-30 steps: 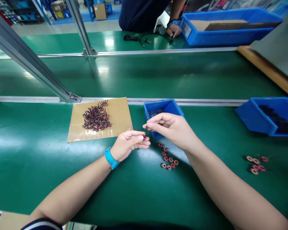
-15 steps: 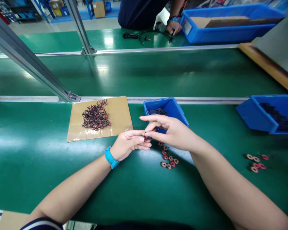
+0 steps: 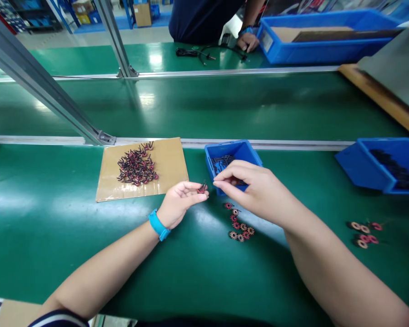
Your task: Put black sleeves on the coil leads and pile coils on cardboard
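Between the thumb and fingers of my left hand (image 3: 180, 202) is a small ring-shaped coil (image 3: 202, 190), red and dark, with black leads pointing up. My right hand (image 3: 248, 186) is closed in a pinch just to the right of it, apart from the coil; whatever its fingertips hold, if anything, is too small to make out. Behind and partly hidden by that hand stands a small blue bin (image 3: 209, 165) with short black tube-like pieces (image 3: 223, 161) inside. Several red and copper coils (image 3: 236, 225) lie in a curved row on the green table, below the right hand.
On a cardboard sheet (image 3: 172, 163) at left sits a heap of coils with black leads (image 3: 136, 168). More coils (image 3: 364, 234) lie at far right, near another blue bin (image 3: 352, 159) of black pieces. A metal post (image 3: 68, 104) rises at left. Across the bench a person's hand (image 3: 248, 42) rests by black cables (image 3: 187, 52).
My right hand has drawn away from the left, up and to the right, and its extended index finger has bent into the pinch. The coil stays in my left hand, which has shifted slightly left.
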`<state>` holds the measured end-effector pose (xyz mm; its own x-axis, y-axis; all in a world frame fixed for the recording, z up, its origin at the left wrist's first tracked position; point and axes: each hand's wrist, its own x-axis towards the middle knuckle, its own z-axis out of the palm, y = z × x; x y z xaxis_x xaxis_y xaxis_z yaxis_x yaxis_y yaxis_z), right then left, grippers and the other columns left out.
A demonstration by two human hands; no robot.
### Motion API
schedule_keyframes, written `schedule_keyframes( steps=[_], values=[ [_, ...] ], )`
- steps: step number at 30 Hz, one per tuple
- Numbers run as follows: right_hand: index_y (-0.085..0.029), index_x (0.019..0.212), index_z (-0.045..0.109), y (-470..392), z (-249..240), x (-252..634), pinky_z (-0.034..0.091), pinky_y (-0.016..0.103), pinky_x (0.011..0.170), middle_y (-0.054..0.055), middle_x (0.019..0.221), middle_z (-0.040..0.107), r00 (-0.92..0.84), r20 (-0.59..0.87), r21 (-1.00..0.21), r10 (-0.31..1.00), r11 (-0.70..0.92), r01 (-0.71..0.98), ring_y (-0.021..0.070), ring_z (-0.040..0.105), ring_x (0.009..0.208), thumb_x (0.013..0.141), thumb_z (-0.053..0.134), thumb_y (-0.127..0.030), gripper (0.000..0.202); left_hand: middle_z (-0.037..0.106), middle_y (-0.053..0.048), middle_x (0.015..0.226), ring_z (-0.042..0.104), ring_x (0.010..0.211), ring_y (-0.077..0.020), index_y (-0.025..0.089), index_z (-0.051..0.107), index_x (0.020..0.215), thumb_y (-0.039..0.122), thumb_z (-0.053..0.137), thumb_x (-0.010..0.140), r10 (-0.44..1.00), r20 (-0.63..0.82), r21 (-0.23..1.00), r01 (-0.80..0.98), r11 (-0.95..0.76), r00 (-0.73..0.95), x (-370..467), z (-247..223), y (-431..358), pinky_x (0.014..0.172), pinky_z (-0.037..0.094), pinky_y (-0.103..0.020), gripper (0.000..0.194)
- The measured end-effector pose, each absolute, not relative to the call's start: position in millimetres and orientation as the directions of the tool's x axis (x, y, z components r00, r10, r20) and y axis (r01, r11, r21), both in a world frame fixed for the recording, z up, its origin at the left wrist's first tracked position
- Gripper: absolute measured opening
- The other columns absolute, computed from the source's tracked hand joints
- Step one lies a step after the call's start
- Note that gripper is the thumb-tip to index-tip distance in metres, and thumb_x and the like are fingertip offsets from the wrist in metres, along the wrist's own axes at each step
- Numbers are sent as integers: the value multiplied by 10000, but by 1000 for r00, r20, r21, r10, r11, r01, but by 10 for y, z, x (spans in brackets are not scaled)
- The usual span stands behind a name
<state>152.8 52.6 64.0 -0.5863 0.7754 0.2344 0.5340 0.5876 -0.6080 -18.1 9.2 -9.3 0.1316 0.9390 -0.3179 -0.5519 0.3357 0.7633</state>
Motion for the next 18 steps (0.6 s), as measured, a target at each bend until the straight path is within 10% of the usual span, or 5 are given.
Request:
schedule_keyframes(
  steps=[18],
  values=[
    [-163,822,658,432,459,1303,474,281,644,56,780,592,-581,288,-542,761,630,556,157,578,722,828,540,-131,123,663,13,693,596,681,-108,159,659,753,165,818,527,958,-288,882,-389,268,8,-204,-77,73,726,477,-255,276]
  ],
)
